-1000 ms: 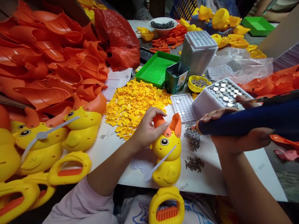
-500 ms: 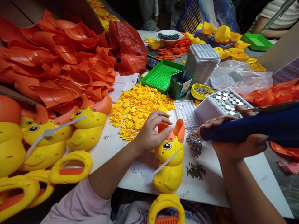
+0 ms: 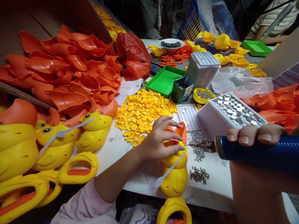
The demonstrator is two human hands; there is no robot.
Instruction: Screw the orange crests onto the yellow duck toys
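Observation:
A yellow toy duck with orange flaps on its head, a pale strap across it and a ring handle lies at the table's front edge. My left hand arches over its head, fingers bent and fingertips touching the head's right side, covering the eye. In my right hand is a blue electric screwdriver, held nearly level. Its bit points left, with the tip at or very close to the duck's head; contact cannot be made out. Silver screws lie under the bit, and darker screws lie nearer me.
Several finished-looking ducks crowd the left, below a heap of orange parts. Small yellow pieces are piled mid-table. Behind stand a green tray, a dark tin and a tray stack of silver discs. Another person's arm shows far right.
The screwdriver has levelled out, and its bit has come to the duck's head. My left hand has spread lower over the head. The whole view has shifted slightly.

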